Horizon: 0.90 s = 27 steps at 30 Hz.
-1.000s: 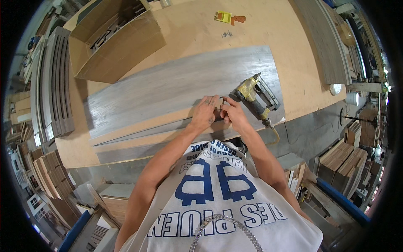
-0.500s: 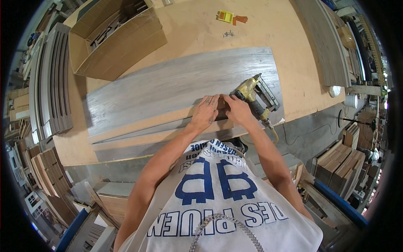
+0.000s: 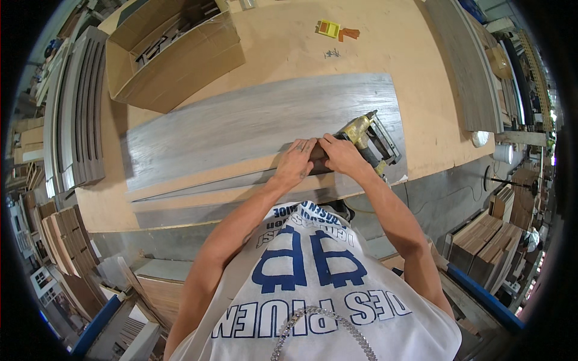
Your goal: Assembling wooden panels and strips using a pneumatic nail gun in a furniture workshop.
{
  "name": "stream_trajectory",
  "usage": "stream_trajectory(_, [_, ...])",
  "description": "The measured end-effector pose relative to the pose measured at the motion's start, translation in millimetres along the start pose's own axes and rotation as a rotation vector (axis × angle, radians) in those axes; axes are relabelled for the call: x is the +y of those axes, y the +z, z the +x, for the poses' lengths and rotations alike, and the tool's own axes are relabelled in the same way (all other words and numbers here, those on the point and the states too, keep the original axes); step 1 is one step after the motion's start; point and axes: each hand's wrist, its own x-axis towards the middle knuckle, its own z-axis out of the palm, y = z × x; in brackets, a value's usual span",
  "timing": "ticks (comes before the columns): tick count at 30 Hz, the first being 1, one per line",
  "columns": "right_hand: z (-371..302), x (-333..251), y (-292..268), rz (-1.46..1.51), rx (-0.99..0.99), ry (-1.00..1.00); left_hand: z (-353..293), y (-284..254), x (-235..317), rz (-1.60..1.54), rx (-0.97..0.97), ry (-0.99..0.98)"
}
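On the table lies a long grey wood-grain panel (image 3: 241, 114), its near part crossed by tan-edged boards and a thin grey board (image 3: 235, 182) set at a slant. My left hand (image 3: 296, 161) and my right hand (image 3: 342, 155) meet over the panel's near edge, fingertips almost touching. Between them is a small dark brown piece (image 3: 318, 154), pinched by the fingers of both; its full shape is hidden. Just right of my right hand, a yellow and black nail gun (image 3: 368, 135) lies on the panel, its handle partly covered.
An open cardboard box (image 3: 180, 66) with dark strips inside stands at the far left. Grey boards stack at the left (image 3: 75, 114) and the right (image 3: 463, 66). A yellow case (image 3: 327, 28), orange pieces (image 3: 348, 34) and small loose fasteners (image 3: 332, 53) lie at the back.
The view has shifted slightly. Both hands stay together at the dark piece; the nail gun's lower end and its hose are now less visible beside my right forearm.
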Motion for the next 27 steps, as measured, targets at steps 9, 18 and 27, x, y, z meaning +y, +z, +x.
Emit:
stream_trajectory(9, [-1,1,-1,-0.01,0.028,-0.033,-19,-24,-14,0.21,-0.087,0.027])
stream_trajectory(18, [-1,3,4,-0.021,0.056,-0.053,-21,-24,-15,0.296,-0.101,0.091])
stream_trajectory(27, [-1,1,1,-0.055,0.109,-0.087,-20,-28,-17,0.382,-0.164,0.133])
